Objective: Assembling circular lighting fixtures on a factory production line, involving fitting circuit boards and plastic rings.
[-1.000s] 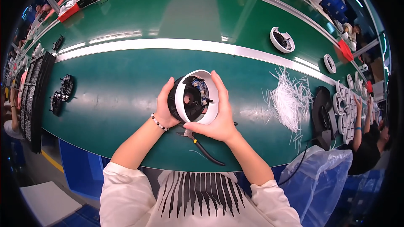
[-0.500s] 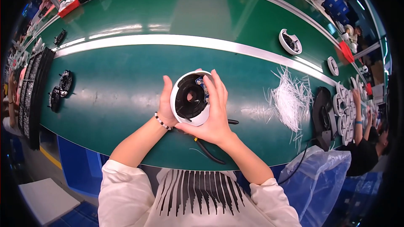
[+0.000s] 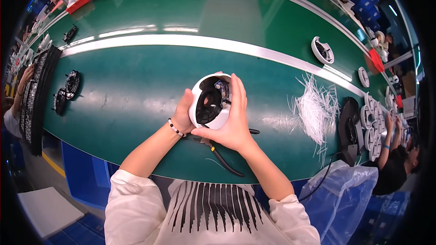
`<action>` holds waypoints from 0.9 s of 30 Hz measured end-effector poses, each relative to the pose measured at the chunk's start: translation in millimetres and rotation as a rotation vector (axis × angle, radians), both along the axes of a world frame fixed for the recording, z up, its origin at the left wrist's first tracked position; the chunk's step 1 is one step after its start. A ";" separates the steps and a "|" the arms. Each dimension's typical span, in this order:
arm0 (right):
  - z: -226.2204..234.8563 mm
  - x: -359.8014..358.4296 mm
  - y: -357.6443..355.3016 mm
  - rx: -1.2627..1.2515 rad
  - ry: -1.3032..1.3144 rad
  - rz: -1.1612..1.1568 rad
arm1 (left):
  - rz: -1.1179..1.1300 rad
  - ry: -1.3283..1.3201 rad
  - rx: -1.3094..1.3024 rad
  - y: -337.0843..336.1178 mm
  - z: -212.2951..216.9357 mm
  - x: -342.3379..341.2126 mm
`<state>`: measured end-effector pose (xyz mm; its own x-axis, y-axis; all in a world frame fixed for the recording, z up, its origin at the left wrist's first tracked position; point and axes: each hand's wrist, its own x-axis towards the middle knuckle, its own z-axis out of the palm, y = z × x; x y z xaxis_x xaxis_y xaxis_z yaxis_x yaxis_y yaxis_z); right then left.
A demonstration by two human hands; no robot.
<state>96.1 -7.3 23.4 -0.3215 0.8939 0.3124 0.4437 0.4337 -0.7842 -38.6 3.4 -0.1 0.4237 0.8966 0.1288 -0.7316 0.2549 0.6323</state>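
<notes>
Between my two hands is a round white plastic housing [image 3: 217, 121], tilted so its hollow side faces me. Inside it sit a black ring-shaped insert [image 3: 206, 110] with a hole and a small blue circuit board [image 3: 223, 88]. My left hand [image 3: 183, 114] cups the housing's left side; a beaded bracelet circles that wrist. My right hand [image 3: 237, 124] wraps its right side, fingers along the outside and thumb at the lower edge. Under my hands, on the green bench [image 3: 136, 86], lie pliers [image 3: 222, 158] with black and yellow handles, partly hidden by my right hand.
White cable ties [image 3: 314, 109] lie piled at right, beside a black device [image 3: 349, 122] and rows of white housings [image 3: 372, 127]. Two black round parts [image 3: 71, 85] lie at left near stacked black trays [image 3: 38, 95]. Another white housing [image 3: 323, 51] rests beyond the metal strip [image 3: 181, 39]. Co-workers sit at both sides.
The housing has turned and tilted in my hands, showing more of the circuit board. My right fingers have shifted from its opening to its outer side. At left, a co-worker's arm has reached the trays.
</notes>
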 end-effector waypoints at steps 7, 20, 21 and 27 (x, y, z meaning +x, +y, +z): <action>-2.9 -9.0 -2.2 -0.022 0.188 0.029 | 0.094 -0.024 0.037 -3.2 10.6 7.1; -17.4 -17.1 -10.1 -0.059 0.509 0.051 | 0.274 0.197 0.303 -7.1 20.2 6.3; -17.3 -15.2 -11.0 -0.065 0.518 0.066 | 0.271 0.200 0.308 -7.2 21.4 7.1; -5.9 -18.0 -9.0 -0.052 0.468 0.061 | 0.303 0.107 0.224 -8.4 20.7 7.8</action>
